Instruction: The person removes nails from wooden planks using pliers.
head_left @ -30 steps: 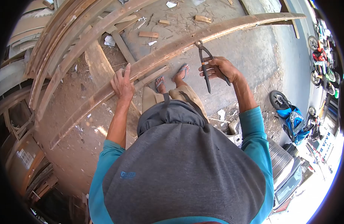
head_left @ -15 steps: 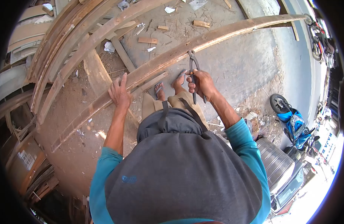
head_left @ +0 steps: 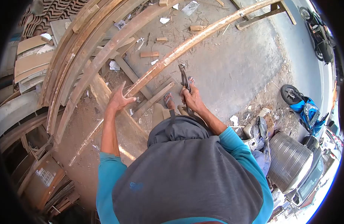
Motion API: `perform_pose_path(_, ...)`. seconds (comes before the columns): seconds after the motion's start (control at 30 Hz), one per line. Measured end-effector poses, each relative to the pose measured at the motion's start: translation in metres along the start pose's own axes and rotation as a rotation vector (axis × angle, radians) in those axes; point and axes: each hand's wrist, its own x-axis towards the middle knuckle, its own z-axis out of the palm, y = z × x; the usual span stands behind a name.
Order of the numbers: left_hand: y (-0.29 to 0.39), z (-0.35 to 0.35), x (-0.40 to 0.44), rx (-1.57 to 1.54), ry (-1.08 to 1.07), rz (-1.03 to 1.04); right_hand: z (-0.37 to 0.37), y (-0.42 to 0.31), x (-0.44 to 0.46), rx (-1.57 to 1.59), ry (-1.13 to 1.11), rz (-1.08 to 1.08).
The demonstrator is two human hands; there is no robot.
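Grey ground [head_left: 246, 52] is crossed by a long, narrow wooden plank [head_left: 201, 34], over which the left hand [head_left: 119, 100] is spread wide, while dark pincers [head_left: 185, 79] are gripped by the right hand [head_left: 193, 99], their head near the plank's edge.

The grey ground [head_left: 241, 65] under my sandalled feet [head_left: 169, 100] gives way to brown dirt [head_left: 80, 173] on my left; on it lie wood blocks [head_left: 149, 54], white scraps [head_left: 165, 20], a clear plastic sheet [head_left: 190, 8] — and loose rubble [head_left: 251, 105] along the right.
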Motion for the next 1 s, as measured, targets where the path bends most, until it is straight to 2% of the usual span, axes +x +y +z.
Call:
perform_pose_path(0.07, 0.052, -0.010, 0.032, -0.019, 0.095, 0.040, -0.023, 0.002, 0.010, 0.302, 0.007, 0.105)
perform_pose_path(0.1, 0.077, -0.011, 0.041, -0.064, 0.108, 0.069, -0.034, -0.003, 0.013, 0.350, 0.002, 0.183)
perform_pose_path(0.13, 0.095, -0.011, 0.054, -0.064, 0.102, 0.066, -0.041, -0.013, 0.014, 0.351, 0.002, 0.190)
perform_pose_path(0.2, 0.122, -0.013, 0.080, -0.028, 0.014, 0.140, -0.056, -0.033, 0.018, 0.556, 0.006, 0.258)
perform_pose_path(0.27, 0.129, -0.006, 0.103, -0.040, -0.003, 0.114, -0.073, -0.041, 0.025, 0.551, -0.028, 0.258)
perform_pose_path(0.33, 0.130, -0.004, 0.123, -0.058, -0.043, 0.070, -0.086, -0.056, 0.026, 0.523, 0.036, 0.205)
perform_pose_path(0.4, 0.128, 0.003, 0.118, -0.273, -0.271, -0.018, -0.104, -0.057, 0.028, 0.503, 0.001, 0.181)
perform_pose_path(0.43, 0.127, 0.019, 0.102, -0.306, -0.302, -0.057, -0.109, -0.063, 0.028, 0.484, 0.009, 0.170)
perform_pose_path(0.5, 0.128, 0.010, 0.121, -0.112, -0.158, -0.012, -0.112, -0.055, 0.034, 0.501, -0.020, 0.186)
perform_pose_path(0.63, 0.129, 0.019, 0.120, 0.012, -0.027, -0.030, -0.123, -0.072, 0.049, 0.450, -0.050, 0.167)
perform_pose_path(0.77, 0.137, 0.014, 0.113, -0.064, -0.048, -0.045, -0.135, -0.092, 0.055, 0.399, -0.144, 0.155)
perform_pose_path(0.9, 0.126, 0.015, 0.115, -0.139, -0.066, -0.126, -0.139, -0.097, 0.067, 0.348, -0.143, 0.182)
perform_pose_path(1.0, 0.121, 0.015, 0.114, -0.219, -0.132, -0.075, -0.140, -0.093, 0.064, 0.417, -0.166, 0.193)
